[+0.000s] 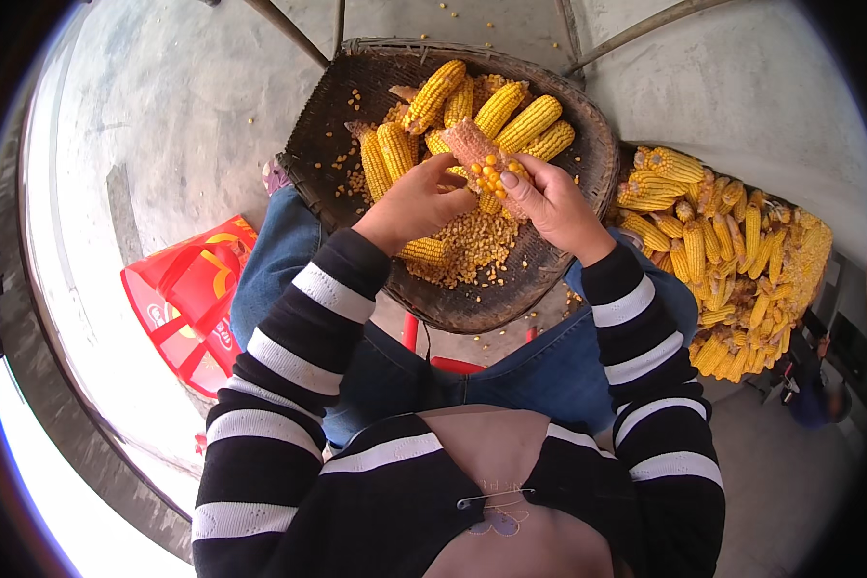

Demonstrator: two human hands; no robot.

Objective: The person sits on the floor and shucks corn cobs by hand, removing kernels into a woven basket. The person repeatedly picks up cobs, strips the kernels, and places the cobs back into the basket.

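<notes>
A mostly stripped corn cob [469,144] is held in my right hand [560,206], tilted over a woven winnowing basket [318,152]. A patch of yellow kernels [490,173] remains on its lower part, beside my right thumb. My left hand [426,202] is just left of the cob, fingers curled and apart from the thumb, with nothing visible between them. Under both hands, loose kernels [477,246] lie heaped in the basket. Several full ears of corn [527,123] rest toward its far side, and one ear [425,251] lies partly under my left wrist.
A large pile of corn ears [722,246] stands to the right of my knee. At the left, a red bag [188,303] sits against my leg. Poles [643,29] reach the basket's far side. Part of a red frame [456,365] shows between my legs. Scattered kernels dot the concrete floor [188,108].
</notes>
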